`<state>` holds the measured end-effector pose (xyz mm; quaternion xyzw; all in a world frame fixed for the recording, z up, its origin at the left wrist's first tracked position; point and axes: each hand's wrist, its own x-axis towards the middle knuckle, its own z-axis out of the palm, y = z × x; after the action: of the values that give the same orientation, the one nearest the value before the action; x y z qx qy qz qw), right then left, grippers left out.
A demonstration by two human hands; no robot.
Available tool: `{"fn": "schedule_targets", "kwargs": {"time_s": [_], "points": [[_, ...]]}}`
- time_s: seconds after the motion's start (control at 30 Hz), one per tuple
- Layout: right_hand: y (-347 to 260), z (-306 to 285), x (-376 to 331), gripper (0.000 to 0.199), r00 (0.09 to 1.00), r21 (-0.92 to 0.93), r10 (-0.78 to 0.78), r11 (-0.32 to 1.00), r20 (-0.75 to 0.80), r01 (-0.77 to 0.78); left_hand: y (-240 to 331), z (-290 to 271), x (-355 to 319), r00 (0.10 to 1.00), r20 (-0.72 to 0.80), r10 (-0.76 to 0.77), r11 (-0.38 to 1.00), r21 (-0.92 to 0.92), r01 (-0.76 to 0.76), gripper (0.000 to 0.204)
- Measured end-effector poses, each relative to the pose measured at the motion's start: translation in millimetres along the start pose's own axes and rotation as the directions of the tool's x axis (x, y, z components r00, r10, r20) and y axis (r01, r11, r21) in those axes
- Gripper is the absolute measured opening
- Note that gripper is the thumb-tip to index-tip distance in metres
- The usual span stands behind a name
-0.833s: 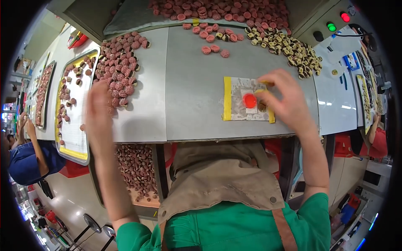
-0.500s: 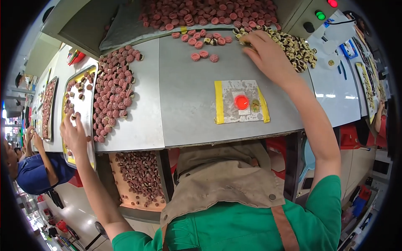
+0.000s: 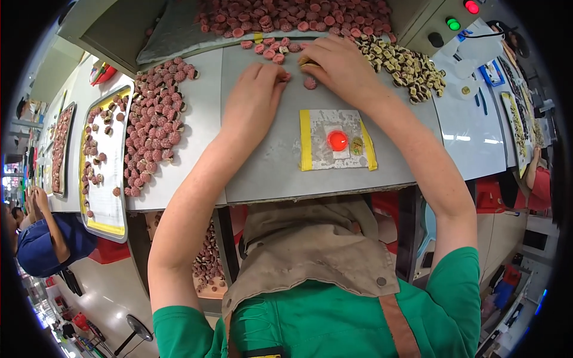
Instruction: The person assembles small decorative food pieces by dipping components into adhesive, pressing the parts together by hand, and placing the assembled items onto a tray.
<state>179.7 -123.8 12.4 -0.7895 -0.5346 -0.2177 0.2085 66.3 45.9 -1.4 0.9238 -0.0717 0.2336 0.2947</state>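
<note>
Both of my hands are together over the grey table, near its far side. My left hand (image 3: pixel 253 98) pinches a small pink ridged cap (image 3: pixel 287 77) between thumb and fingers. A little to its right, my right hand (image 3: pixel 339 67) grips a small cream-and-brown piece (image 3: pixel 308 64), partly hidden by the fingers. Another pink cap (image 3: pixel 310 83) lies on the table just below the right hand. Beyond the hands are several loose pink caps (image 3: pixel 273 48). A heap of cream-and-brown pieces (image 3: pixel 412 71) spreads to the right of my right hand.
Nearer me lies a yellow-edged pad (image 3: pixel 306 140) with a small red round dish (image 3: pixel 338 141). At left are a pile of joined pink pieces (image 3: pixel 155 119) and a metal tray (image 3: pixel 122 230). A control box (image 3: pixel 421 40) stands back right. A co-worker (image 3: pixel 54 235) sits at left.
My left hand has come from the tray at left to the table's middle, where it now pinches a pink cap. My right hand has moved left from the cream-and-brown heap with a piece.
</note>
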Motion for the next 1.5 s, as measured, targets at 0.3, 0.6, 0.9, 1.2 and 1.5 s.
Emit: {"fn": "schedule_targets", "kwargs": {"time_s": [0.3,0.6,0.9,1.2,1.5], "points": [[-27,-65,-79,0.016,0.762,0.343,0.565,0.681,0.315,-0.647,33,-50,-55,0.819,0.258,-0.513,0.475,-0.709,0.522,0.027],[-10,-63,-89,0.017,0.886,0.114,0.454,0.879,0.097,-0.463,54,-9,-69,0.828,0.471,-0.304,-0.387,-0.855,0.344,0.035],[-29,-75,-81,0.019,0.806,0.081,0.563,0.809,0.180,-0.583,53,-13,-73,0.821,0.462,-0.335,-0.440,-0.847,0.298,0.038],[-64,-86,-62,0.017,0.744,0.213,0.579,0.723,0.332,-0.658,47,-12,-74,0.852,0.469,-0.234,-0.496,-0.811,0.310,0.038],[-95,-71,-65,0.020,0.925,0.076,0.256,0.955,0.280,-0.287,49,-13,-75,0.866,0.433,-0.251,-0.434,-0.850,0.299,0.041]]}}
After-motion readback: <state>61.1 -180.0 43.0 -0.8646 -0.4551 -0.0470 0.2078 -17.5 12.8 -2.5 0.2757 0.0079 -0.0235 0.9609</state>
